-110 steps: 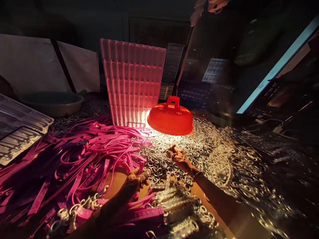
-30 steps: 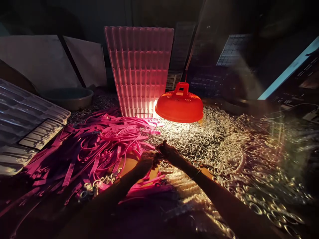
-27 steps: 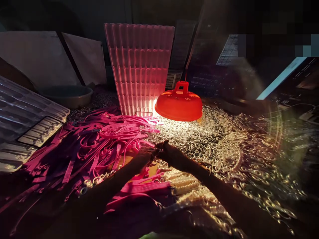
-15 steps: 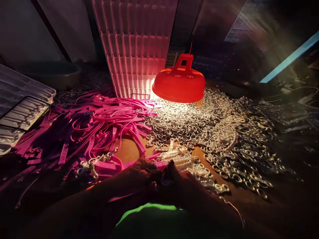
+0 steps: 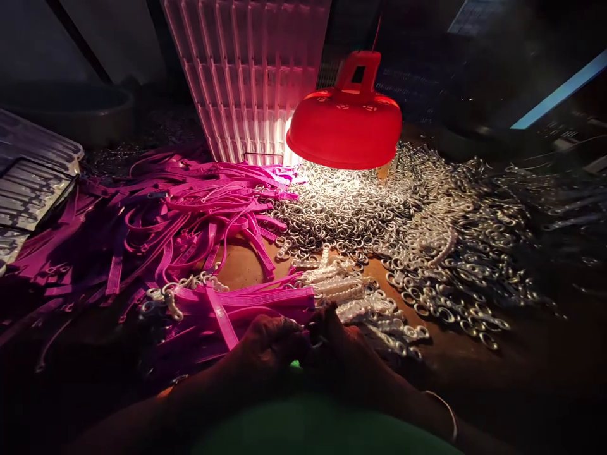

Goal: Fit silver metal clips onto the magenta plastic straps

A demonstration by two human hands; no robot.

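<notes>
In deep shadow at the lower middle, my left hand (image 5: 271, 344) and my right hand (image 5: 345, 340) are close together, fingertips nearly meeting. Both have bent, closed fingers, and a small pale bit shows between them, too dark to name. Just beyond lie flat pink straps (image 5: 275, 299), one crossing the others at a slant. White braided-looking strips (image 5: 339, 284) with ring ends lie in a bundle past my right hand. A cluster of metal rings (image 5: 168, 297) rests on the straps left of my left hand.
A red lamp (image 5: 346, 126) hangs low over a wide heap of ring-ended metal pieces (image 5: 360, 215). Tangled pink straps (image 5: 190, 202) spread leftward. Ribbed pale crates (image 5: 251, 82) stand behind, another ribbed crate (image 5: 35, 183) at left. A round basin (image 5: 71, 114) sits farther back.
The view has tilted down and nearer, so lamp and heaps sit higher. My hands have drawn slightly back from the pink straps, uncovering more of them. Both stay closed.
</notes>
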